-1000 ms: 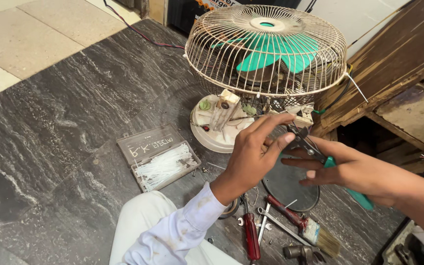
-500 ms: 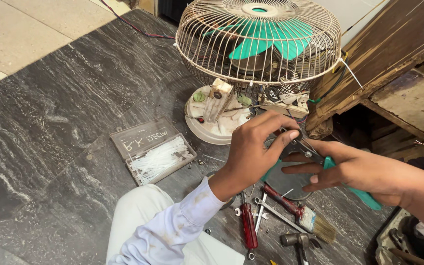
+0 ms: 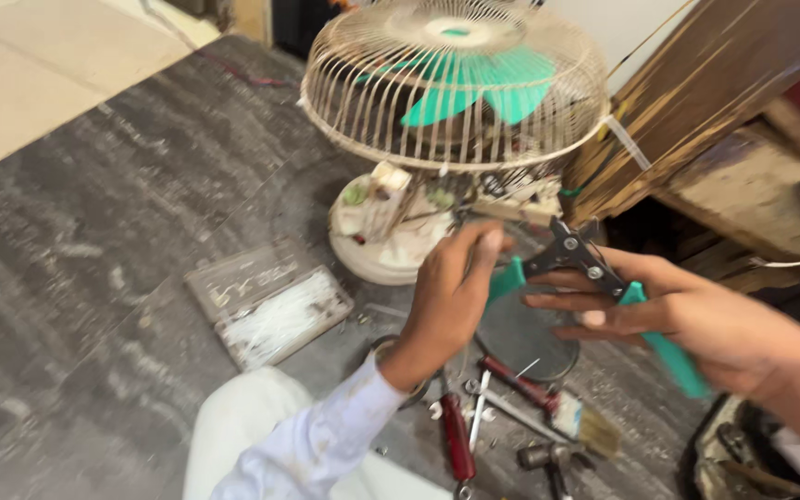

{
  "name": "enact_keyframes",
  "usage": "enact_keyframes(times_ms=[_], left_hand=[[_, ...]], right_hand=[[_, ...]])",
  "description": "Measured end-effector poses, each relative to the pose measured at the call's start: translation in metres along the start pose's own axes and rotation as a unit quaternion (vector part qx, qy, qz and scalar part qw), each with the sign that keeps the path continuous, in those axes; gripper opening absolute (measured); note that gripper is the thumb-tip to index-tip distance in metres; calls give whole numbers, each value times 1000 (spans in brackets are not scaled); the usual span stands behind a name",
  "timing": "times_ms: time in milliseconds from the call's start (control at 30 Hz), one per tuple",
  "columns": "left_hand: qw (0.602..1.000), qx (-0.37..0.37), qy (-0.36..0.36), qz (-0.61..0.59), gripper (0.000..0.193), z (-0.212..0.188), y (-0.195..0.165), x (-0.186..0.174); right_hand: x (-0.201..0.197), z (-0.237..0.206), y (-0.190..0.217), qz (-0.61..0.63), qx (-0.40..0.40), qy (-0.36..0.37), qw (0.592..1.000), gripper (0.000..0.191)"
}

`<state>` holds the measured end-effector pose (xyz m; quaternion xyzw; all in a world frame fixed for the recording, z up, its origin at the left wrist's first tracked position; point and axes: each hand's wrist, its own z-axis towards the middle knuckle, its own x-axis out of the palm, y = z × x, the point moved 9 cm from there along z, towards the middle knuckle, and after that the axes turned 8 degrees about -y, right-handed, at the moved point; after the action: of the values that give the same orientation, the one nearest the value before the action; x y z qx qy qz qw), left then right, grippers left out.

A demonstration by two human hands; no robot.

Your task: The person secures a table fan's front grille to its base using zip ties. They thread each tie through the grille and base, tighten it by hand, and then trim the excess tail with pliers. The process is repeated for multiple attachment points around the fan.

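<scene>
Green-handled pliers point(image 3: 604, 306) are held above the dark stone floor point(image 3: 94, 231), just right of frame centre and at about four o'clock from the table fan point(image 3: 456, 88). Their long axis runs diagonally: black jaws point toward ten o'clock, near the fan's base point(image 3: 391, 245), and one handle trails toward four o'clock. The handles are spread apart.

The right hand point(image 3: 687, 319) is wrapped around the lower handle, fingers closed on it. The left hand point(image 3: 451, 296) reaches in at nine o'clock of the pliers, fingers curled beside the other green handle and the fan's exposed wiring; motion blur prevents telling what, if anything, it pinches.

Judged state of work: the base stands open with parts and wires exposed, so disassembly is done; wiring work appears in progress, and reassembly remains.

At nine o'clock of the left hand lies a clear plastic parts box point(image 3: 266, 301). At six o'clock lie a red-handled screwdriver point(image 3: 456, 444) and a paintbrush point(image 3: 581, 421).
</scene>
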<state>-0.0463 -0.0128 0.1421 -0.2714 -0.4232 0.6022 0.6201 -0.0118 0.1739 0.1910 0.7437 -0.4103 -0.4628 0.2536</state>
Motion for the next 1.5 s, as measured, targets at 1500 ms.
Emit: enact_keyframes(times_ms=[1500], left_hand=[[640,485,130,583,70,70,-34,93]], right_hand=[[13,149,-43,528,-12,67,846,42]])
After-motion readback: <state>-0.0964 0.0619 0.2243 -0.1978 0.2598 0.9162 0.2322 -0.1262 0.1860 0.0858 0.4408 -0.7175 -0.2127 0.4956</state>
